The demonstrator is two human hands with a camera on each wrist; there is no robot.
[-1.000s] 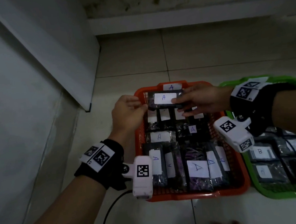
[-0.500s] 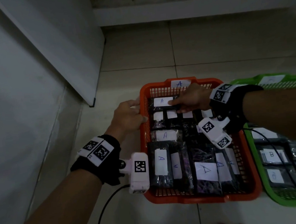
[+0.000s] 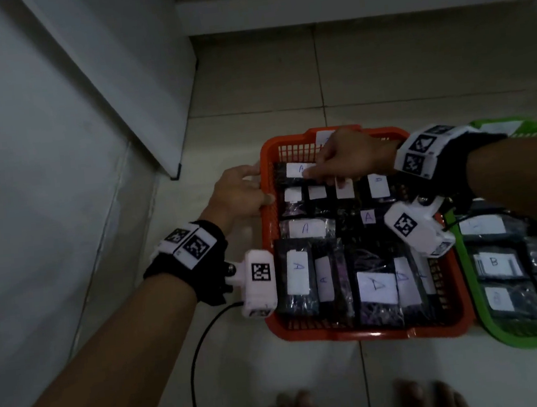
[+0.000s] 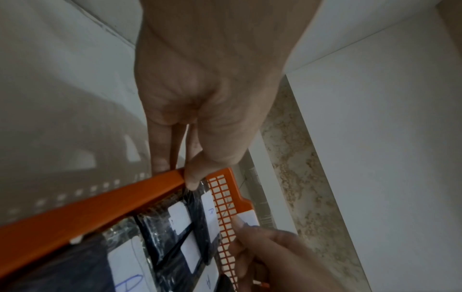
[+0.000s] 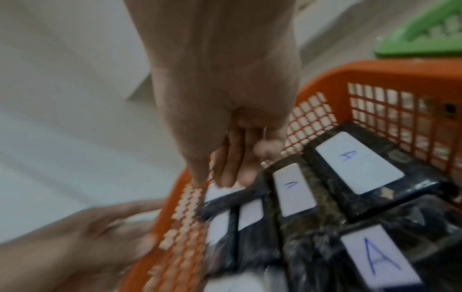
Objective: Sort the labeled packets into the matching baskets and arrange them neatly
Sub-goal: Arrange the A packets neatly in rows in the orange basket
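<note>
At the far left corner of the orange basket [image 3: 370,333], our right hand [image 3: 352,158] presses straight fingers on an A packet [image 3: 293,171], seating it flat against the back wall; our left hand [image 3: 239,193] pinches the rim, thumb inside, fingers outside; we judge placing nearly done; next, let go and check alignment beside the green basket [image 3: 492,332].

Head looks down; both wrists share the orange basket [image 3: 370,333] close up
</note>
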